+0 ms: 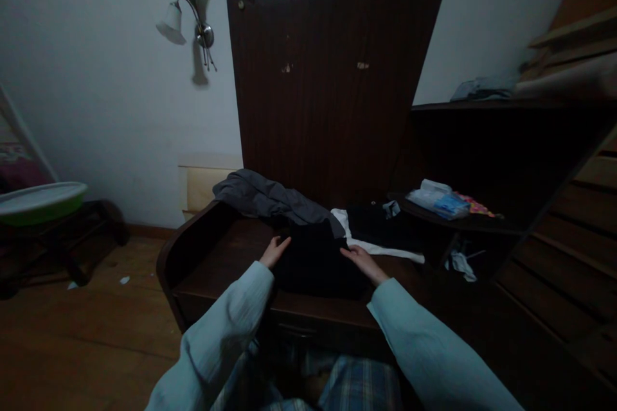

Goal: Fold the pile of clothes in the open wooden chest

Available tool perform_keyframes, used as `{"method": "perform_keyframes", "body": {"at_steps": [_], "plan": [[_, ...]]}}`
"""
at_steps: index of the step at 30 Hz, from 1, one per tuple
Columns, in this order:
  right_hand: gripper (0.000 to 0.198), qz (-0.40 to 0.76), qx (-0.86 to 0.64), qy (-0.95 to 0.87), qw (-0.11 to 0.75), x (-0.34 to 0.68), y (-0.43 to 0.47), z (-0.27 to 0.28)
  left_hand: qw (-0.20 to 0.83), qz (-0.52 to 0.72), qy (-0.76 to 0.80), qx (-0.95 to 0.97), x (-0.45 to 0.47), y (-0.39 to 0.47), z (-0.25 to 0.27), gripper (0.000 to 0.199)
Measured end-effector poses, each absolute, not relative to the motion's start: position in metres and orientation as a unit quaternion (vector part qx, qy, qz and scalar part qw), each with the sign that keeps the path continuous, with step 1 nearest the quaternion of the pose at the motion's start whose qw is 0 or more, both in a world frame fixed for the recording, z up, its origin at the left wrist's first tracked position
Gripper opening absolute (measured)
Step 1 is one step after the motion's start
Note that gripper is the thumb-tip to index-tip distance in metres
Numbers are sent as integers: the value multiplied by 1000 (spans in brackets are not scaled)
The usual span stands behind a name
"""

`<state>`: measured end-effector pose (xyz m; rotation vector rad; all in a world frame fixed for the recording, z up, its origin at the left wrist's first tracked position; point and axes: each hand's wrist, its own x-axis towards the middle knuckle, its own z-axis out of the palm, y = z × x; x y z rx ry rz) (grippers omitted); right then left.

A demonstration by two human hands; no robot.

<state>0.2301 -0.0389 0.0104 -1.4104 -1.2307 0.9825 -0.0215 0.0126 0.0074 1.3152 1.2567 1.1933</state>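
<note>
Two sides of a black cloth (315,266) are being held in the head view: left hand (274,252) pinching one, right hand (361,261) the other. The cloth is resting on a dark desk (214,270), in front of a grey garment (270,198).

The only camera is up on the person's head, looking forward and down. It sees the left hand (276,252), right hand (361,260) and desk (216,264) close up, the wall (116,77) far off.
</note>
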Motion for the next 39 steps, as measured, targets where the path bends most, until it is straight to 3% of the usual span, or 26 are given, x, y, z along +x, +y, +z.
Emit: {"method": "perform_keyframes", "body": {"at_steps": [4,9,13,19,25,31,39], "plan": [[43,348,-575,-524,523,236,-39,-19,449,492,445,599,-32,2,-13,62],[23,205,-525,-638,525,234,-45,-5,412,473,375,683,-34,-4,-2,38],[31,135,-539,-632,540,229,-33,6,392,500,383,671,-24,12,15,42],[45,207,-572,-596,524,234,-20,-18,473,485,447,583,-23,18,0,69],[49,290,-593,-536,526,239,-61,-26,541,464,433,552,-47,-22,-12,80],[36,341,-553,-583,488,236,-93,-14,526,411,412,620,-55,-53,3,46],[58,405,-529,-565,486,237,-95,-11,490,470,445,584,-40,-43,-11,44]]}}
